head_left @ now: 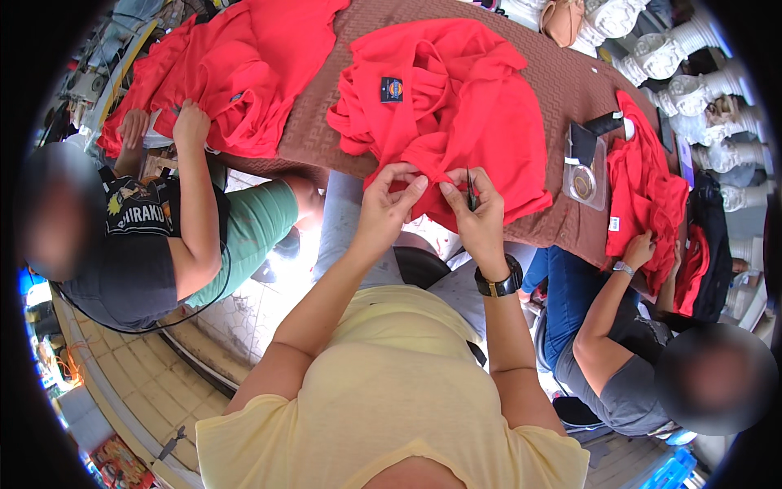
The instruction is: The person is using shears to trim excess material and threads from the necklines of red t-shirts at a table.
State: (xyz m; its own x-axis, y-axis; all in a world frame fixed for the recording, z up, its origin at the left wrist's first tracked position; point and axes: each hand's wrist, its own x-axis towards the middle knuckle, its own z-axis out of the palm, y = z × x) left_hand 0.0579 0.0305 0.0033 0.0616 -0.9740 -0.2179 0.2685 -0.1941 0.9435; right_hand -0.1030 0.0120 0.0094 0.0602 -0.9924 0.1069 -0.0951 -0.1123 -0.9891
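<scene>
1. Head view: we see a brown, textured bench (319, 122) across the top, with ornate white columns (705, 90) beyond its right side.
2. A left co-worker (142, 277) handles a red cloth pile (269, 57); white lettering marks that person's dark shirt. A right co-worker (607, 379) handles another red piece (643, 187) with a small white tag.
3. Between them, our red garment (497, 106) lies bunched on the bench, its near part reaching the edge; folds hide the cloth beneath.
4. Just right of it we find a clear plastic container (601, 187).
5. Our left hand (393, 200) and right hand (475, 208) reach forward, close together. The left fingers pinch the near cloth; the right fingers hold a slim dark tool (472, 189), thumb tip at the cloth.
6. We see a black watch (501, 281) on the right wrist.
7. A dark label (392, 90) with a round printed emblem faces up on our garment.
</scene>
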